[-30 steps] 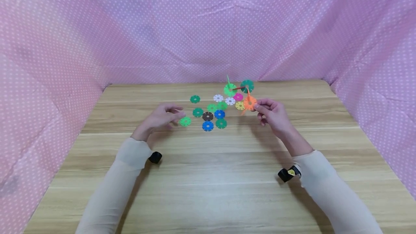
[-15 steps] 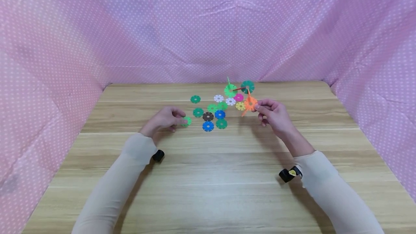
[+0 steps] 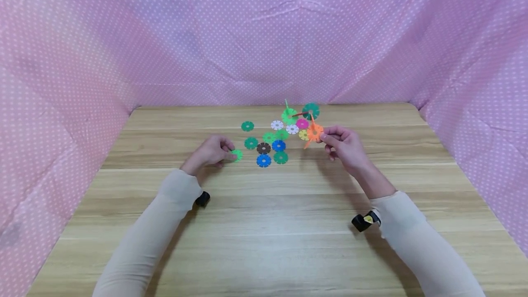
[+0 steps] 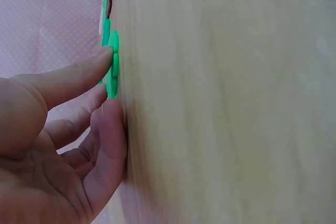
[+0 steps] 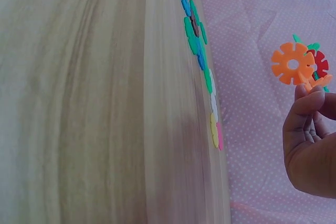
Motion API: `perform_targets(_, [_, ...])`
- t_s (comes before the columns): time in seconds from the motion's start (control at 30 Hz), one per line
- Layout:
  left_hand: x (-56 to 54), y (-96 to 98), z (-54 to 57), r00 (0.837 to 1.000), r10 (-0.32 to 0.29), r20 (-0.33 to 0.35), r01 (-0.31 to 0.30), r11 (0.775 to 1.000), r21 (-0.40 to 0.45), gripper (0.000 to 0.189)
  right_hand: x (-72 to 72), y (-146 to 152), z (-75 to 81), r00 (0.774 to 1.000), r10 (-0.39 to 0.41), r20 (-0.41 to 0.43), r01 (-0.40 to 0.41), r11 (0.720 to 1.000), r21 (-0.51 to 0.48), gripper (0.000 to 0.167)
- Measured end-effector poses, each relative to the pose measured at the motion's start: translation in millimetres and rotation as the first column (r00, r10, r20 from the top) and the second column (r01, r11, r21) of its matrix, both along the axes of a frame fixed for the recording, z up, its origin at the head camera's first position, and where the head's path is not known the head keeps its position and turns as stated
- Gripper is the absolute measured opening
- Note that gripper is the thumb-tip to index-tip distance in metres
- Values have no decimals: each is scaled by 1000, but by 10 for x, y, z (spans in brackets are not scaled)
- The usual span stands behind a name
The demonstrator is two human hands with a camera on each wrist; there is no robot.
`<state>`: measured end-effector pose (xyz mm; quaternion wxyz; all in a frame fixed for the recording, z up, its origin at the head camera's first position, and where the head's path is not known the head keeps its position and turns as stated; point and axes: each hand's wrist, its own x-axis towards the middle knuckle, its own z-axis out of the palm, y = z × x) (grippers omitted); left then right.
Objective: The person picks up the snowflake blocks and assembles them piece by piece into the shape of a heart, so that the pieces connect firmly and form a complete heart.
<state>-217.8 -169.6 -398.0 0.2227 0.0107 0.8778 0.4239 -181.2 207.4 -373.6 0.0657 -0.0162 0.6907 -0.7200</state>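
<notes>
My left hand point(image 3: 211, 151) is low over the table, thumb and fingers at a light green interlocking disc point(image 3: 238, 155). In the left wrist view the thumb presses the edge of this light green disc point(image 4: 114, 65), with the fingertips close under it. Raised on the right, my right hand point(image 3: 345, 145) pinches a joined chain of notched discs by an orange disc point(image 3: 315, 133). A red disc point(image 3: 302, 114), seen edge-on, links it towards a dark green disc point(image 3: 311, 111) and a light green disc point(image 3: 289, 116). Petal-like notches show on the orange disc point(image 5: 283, 72) in the right wrist view.
Between the hands, loose discs lie flat on the wooden table point(image 3: 264, 223): blue point(image 3: 264, 161), brown point(image 3: 263, 148), green point(image 3: 281, 157), white point(image 3: 277, 125), pink point(image 3: 302, 123) and yellow point(image 3: 303, 134). A pink dotted cloth point(image 3: 264, 35) hangs around the table.
My left hand has moved right and its thumb and fingers have closed in on the light green disc. The right hand, with the chain of discs, has shifted slightly left.
</notes>
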Motion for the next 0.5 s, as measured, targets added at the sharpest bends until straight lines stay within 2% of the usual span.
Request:
perform_targets(0.37, [7,18,-9,1000,29,-12,-30,999,-37,28,-8,-24,-28,1000,-2,-3,2,1000,5,15])
perform_targets(0.5, [26,0,5,999,44,-24,-45,999,-21,28,-14,-21,-27,1000,1,-1,-1,1000,10,14])
